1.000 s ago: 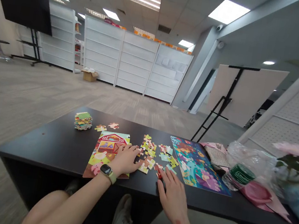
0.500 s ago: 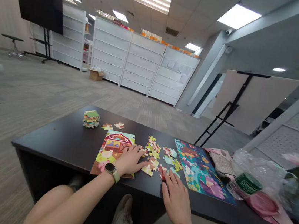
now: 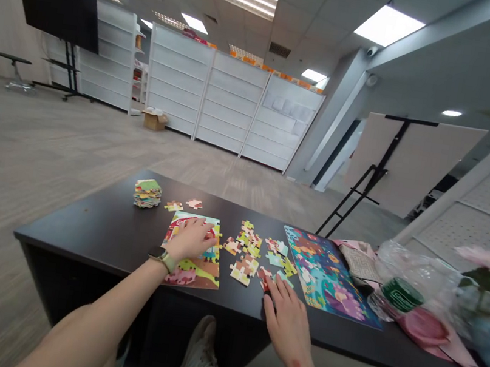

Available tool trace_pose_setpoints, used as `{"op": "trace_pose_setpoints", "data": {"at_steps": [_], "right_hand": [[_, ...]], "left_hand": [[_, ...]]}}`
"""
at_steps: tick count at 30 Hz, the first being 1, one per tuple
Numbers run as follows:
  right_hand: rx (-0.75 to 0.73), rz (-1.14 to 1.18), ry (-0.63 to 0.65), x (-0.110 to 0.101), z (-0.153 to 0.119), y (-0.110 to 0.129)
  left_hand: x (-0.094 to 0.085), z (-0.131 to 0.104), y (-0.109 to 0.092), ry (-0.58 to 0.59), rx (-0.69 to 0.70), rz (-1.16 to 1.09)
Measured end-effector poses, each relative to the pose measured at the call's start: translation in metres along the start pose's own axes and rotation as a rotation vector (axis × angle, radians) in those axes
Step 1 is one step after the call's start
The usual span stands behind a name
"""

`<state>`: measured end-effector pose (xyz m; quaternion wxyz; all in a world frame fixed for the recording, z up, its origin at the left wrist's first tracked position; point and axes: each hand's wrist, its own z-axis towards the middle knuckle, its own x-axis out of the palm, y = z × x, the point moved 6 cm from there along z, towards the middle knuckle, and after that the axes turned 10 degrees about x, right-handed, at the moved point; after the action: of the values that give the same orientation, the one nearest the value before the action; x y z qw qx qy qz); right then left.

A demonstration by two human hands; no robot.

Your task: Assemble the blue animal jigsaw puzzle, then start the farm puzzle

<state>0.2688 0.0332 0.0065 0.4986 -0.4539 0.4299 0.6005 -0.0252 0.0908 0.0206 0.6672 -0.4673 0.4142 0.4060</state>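
Note:
On the dark table lies a farm picture puzzle (image 3: 201, 275). My left hand (image 3: 190, 238) rests over its upper part with the fingers spread, covering some of the picture. To its right are loose pieces (image 3: 244, 268), several of them lying together in a column. My right hand (image 3: 287, 312) lies at the front edge with its fingers stretched out, the fingertips touching a red piece (image 3: 264, 277) and a light blue one. A second group of pieces (image 3: 277, 259) sits just beyond those fingertips.
A blue sea picture (image 3: 335, 276) lies to the right, beside a clear plastic-wrapped bundle with a green label (image 3: 402, 295). A stack of pieces (image 3: 147, 193) stands at the back left, near two loose pieces (image 3: 174, 206). An easel (image 3: 375, 172) stands behind the table.
My left hand has moved left from the loose pieces onto the farm picture, uncovering a piece beside the column. My right hand has stayed nearly in place.

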Motion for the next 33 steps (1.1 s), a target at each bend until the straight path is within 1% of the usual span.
{"op": "trace_pose_setpoints", "data": {"at_steps": [3,8,10,12,16,21,27,33], "right_hand": [[0.003,0.007,0.004,0.0,0.0,0.0],[0.014,0.021,-0.003,-0.003,-0.001,0.001],[0.018,0.023,-0.003,-0.004,-0.001,0.002],[0.019,0.022,0.001,-0.005,-0.001,0.003],[0.025,0.02,-0.006,-0.005,0.0,0.003],[0.02,0.012,-0.001,-0.003,0.001,0.002],[0.034,0.016,0.006,-0.006,-0.001,0.003],[0.015,0.038,0.002,-0.007,-0.001,0.002]], "left_hand": [[-0.007,0.009,0.03,-0.036,-0.056,0.036],[-0.019,0.023,0.094,-0.098,-0.22,0.111],[-0.019,0.027,0.113,-0.088,-0.282,0.131],[-0.016,0.03,0.126,-0.072,-0.333,0.142],[-0.011,0.033,0.138,-0.074,-0.399,0.151],[-0.008,0.033,0.142,-0.074,-0.398,0.131],[-0.006,0.032,0.143,-0.067,-0.338,0.148],[-0.011,0.027,0.145,-0.108,-0.285,0.127]]}}
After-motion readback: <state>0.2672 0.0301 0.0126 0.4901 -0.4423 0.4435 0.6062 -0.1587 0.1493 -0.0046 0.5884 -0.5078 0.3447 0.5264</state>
